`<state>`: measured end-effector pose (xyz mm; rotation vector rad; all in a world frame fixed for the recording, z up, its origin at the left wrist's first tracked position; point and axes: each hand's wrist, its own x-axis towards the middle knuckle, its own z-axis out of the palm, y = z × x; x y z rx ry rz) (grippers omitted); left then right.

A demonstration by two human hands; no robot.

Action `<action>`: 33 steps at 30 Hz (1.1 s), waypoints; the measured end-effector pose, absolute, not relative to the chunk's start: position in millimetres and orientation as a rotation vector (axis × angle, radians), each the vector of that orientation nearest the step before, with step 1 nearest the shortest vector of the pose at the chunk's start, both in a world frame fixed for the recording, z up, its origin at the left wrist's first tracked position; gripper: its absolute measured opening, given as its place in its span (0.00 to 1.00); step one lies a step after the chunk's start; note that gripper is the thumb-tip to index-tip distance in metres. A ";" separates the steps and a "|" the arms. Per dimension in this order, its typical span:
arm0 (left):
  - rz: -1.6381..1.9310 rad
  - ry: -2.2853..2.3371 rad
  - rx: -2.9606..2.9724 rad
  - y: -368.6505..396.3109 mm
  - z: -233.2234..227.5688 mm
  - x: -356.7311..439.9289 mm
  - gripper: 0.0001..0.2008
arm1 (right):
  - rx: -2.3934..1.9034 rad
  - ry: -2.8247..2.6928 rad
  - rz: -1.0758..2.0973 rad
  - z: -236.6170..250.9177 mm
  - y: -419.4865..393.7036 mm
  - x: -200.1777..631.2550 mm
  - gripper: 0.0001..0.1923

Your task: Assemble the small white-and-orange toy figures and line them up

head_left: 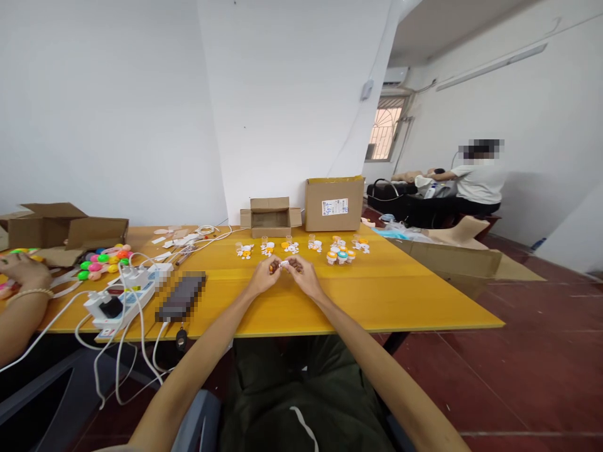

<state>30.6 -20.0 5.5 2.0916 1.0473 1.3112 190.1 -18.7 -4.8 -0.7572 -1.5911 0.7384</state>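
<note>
A: Far left, another person's hand (23,270) rested on the tabletop (377,301) beside bright plastic balls (103,260); apart from the wearer's own hands. Next, a white power strip (120,295) with trailing cables, then a dark flat device (181,296).

B: And the wearer?

A: Left hand (264,276) and right hand (304,276) met at mid-table, fingertips touching. Between them a small white piece (284,265), pinched from both sides. Each grip was pressed onto it; the left also seemed to hold something orange, too small to be sure.

B: Which step, by your reading?

A: Likely joining or parting one small item, held just above the tabletop. Beyond it lay a row of little white-and-orange pieces (301,247), some capped. The next move would probably call for fine fingertip work, not reach.

B: Room to move?

A: Bare wood lay in front of and to the right of the hands, to the near edge. Behind the row stood a small open carton (270,218) and a taller box (334,204). The cables crowded the left. At far right, a seated person (478,182), well apart.
</note>
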 end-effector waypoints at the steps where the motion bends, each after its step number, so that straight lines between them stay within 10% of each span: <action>1: 1.310 1.049 2.089 -19.6 5.4 30.3 0.07 | -0.758 -1.589 0.737 -4.7 -18.5 189.9 0.13; 33: 1.282 1.017 2.110 -19.7 7.4 29.2 0.04 | -0.753 -1.601 0.706 -4.3 -19.2 189.8 0.11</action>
